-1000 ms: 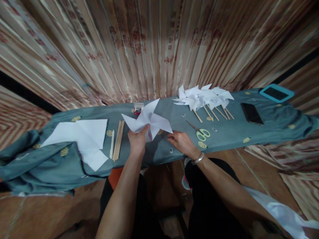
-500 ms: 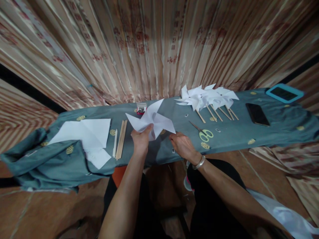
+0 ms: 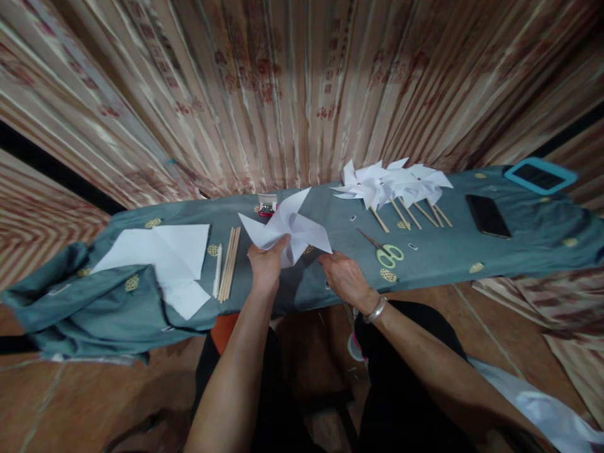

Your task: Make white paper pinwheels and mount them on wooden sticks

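Note:
My left hand (image 3: 267, 264) pinches a white paper pinwheel (image 3: 309, 231) near its middle, the thumb pressed on top of the folded points. The pinwheel's blades spread above the cloth, and no stick shows on it. My right hand (image 3: 343, 275), with a silver bracelet at the wrist, is closed at the tip of the pinwheel's right blade. Its fingertips point toward the paper; what they grip, if anything, is hidden. Behind the pinwheel stands a small open red box (image 3: 267, 207) of metal pins. Scissors (image 3: 387, 254) with light green handles lie right of my right hand.
Left lie white paper sheets (image 3: 182, 248), several wooden sticks (image 3: 229, 264) and a white stick-like piece (image 3: 218, 270). Finished pinwheels (image 3: 396, 182) on sticks rest at the back right. Beyond them are a dark phone (image 3: 487, 216) and a blue-framed tablet (image 3: 540, 176). A patterned curtain (image 3: 292, 94) hangs behind.
Almost nothing differs. My right hand has shifted very slightly to the left, and my left hand keeps its hold on the pinwheel.

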